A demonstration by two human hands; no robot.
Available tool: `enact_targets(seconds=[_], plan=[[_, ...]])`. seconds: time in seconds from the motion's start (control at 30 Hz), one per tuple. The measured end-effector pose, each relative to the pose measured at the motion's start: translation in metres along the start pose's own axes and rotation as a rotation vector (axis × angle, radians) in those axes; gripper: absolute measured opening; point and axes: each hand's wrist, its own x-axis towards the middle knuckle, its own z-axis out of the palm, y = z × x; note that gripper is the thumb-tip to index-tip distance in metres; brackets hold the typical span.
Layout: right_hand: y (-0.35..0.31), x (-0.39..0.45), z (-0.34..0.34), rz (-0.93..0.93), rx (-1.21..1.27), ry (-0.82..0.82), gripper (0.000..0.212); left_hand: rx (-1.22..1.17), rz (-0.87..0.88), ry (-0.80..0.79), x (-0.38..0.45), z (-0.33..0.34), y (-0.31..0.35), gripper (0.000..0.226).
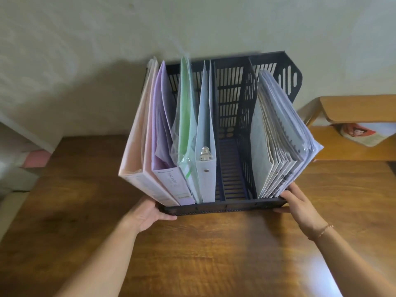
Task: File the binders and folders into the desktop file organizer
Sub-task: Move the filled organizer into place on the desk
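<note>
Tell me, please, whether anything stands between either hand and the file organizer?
Nothing visible does. The left hand grips the file organizer at its front left corner, and the right hand holds the front right corner, directly on the plastic.

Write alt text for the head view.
Both hands, left hand and right hand, grip the front corners of a dark file organizer on a wooden table; binders and folders fill its side slots, one middle slot is empty.

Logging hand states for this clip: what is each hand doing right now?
Left hand: grips the front left corner of the file organizer.
Right hand: fingers grip its front right corner.
</note>
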Motion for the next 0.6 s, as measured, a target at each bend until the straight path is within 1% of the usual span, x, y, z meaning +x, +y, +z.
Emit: enact_targets(seconds=[0.07,0.2,0.33,0.4,0.5,0.6], plan=[[0.003,-0.001,-0.01,0.007,0.048,-0.023,0.035,-0.018,-0.005,0.016,-0.002,0.004,-0.004,0.033],[0.001,0.001,-0.035,-0.006,0.126,-0.12,0.047,-0.055,-0.016,0.045,-0.006,0.016,-0.01,0.034],[-0.009,-0.003,-0.057,-0.027,0.123,-0.209,0.061,-0.029,0.009,0.048,-0.021,0.036,-0.001,0.027],[-0.014,-0.005,-0.066,-0.041,0.12,-0.242,0.061,0.016,0.044,0.042,-0.034,0.044,0.006,0.027],[-0.024,-0.007,-0.068,-0.054,0.123,-0.283,0.059,0.036,0.074,0.065,-0.058,0.05,0.015,0.034],[-0.041,-0.009,-0.058,-0.077,0.124,-0.328,0.053,0.016,0.106,0.12,-0.082,0.048,0.02,0.031]])
